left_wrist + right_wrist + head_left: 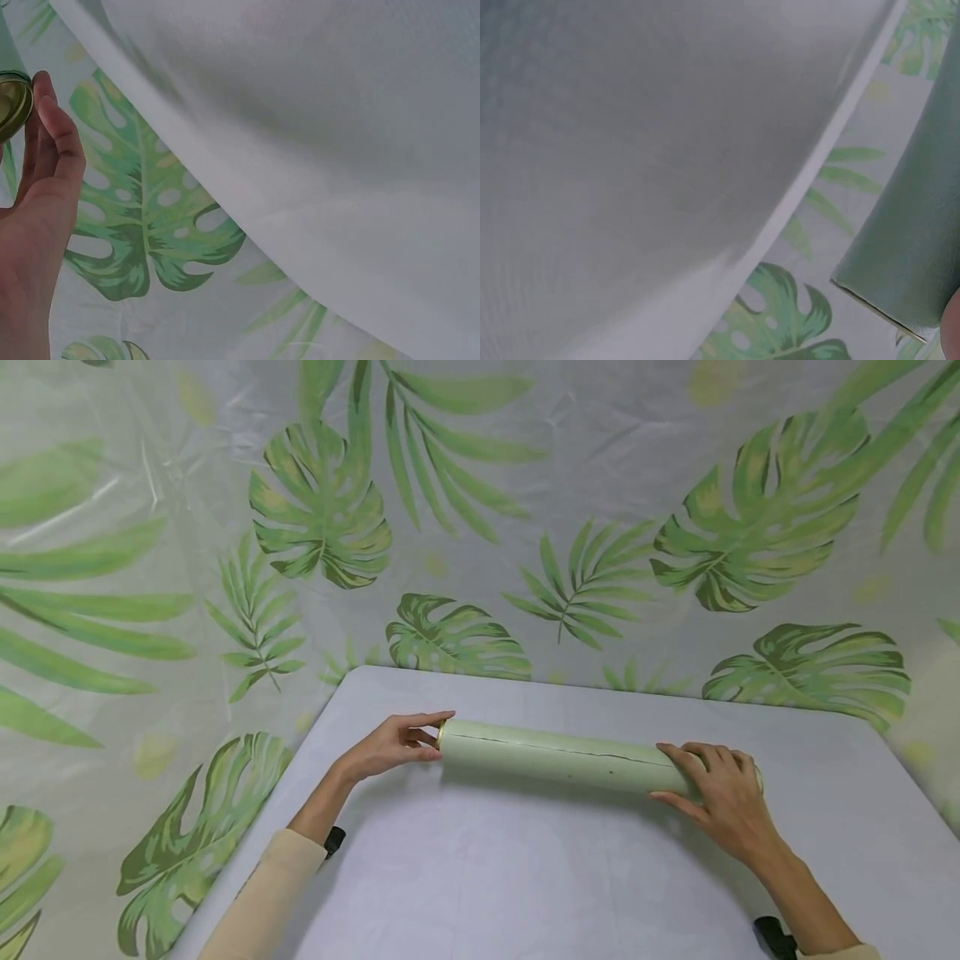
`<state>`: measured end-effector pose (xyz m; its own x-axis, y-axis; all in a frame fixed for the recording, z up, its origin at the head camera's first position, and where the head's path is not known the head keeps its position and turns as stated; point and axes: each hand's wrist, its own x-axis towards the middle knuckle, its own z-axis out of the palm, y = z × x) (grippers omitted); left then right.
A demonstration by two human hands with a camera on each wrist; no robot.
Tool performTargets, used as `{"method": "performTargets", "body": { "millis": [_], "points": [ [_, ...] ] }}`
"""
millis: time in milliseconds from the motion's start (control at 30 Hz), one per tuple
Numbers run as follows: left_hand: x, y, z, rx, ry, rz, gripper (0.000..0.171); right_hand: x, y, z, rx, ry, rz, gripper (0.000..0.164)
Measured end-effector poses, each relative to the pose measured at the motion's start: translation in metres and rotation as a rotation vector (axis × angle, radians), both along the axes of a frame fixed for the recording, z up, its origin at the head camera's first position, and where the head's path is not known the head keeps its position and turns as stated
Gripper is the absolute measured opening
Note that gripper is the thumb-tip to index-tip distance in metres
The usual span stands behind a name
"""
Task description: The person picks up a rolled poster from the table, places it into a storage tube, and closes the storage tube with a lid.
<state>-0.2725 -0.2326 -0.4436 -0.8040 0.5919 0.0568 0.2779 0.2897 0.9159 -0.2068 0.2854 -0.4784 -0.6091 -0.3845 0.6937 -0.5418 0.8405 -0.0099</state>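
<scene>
A long pale green tube (558, 754) is held lengthwise over the white table in the head view, its right end a little nearer. A thin dark line runs along its upper side. My left hand (390, 747) holds the left end, thumb below and fingers above the gold rim (440, 735). In the left wrist view, the recessed gold end (13, 103) shows beside the fingers. My right hand (723, 793) grips the tube near its right end, fingers over the top and thumb on the near side. The right wrist view shows the green tube (904, 232) and its thin-edged end.
The white table (525, 877) has rounded far corners. Behind it and along the left hangs a sheet (600, 460) printed with green leaves. Dark wrist-worn devices show at the left cuff (334, 841) and near the right wrist.
</scene>
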Motion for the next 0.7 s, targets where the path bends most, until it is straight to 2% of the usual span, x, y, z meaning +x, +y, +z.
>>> {"method": "performTargets", "body": {
  "millis": [267, 467, 700],
  "points": [
    [0.0, 0.004, -0.002, 0.037, 0.001, 0.006, 0.054, -0.001, 0.0, 0.006, 0.021, 0.039, -0.001, 0.086],
    [0.001, 0.01, -0.002, 0.08, 0.063, 0.072, 0.054, -0.004, -0.002, 0.016, 0.04, 0.094, 0.017, 0.084],
    [0.004, 0.015, -0.012, 0.187, 0.048, 0.147, 0.055, -0.003, -0.001, 0.021, 0.073, 0.102, 0.02, 0.082]
  ]
}}
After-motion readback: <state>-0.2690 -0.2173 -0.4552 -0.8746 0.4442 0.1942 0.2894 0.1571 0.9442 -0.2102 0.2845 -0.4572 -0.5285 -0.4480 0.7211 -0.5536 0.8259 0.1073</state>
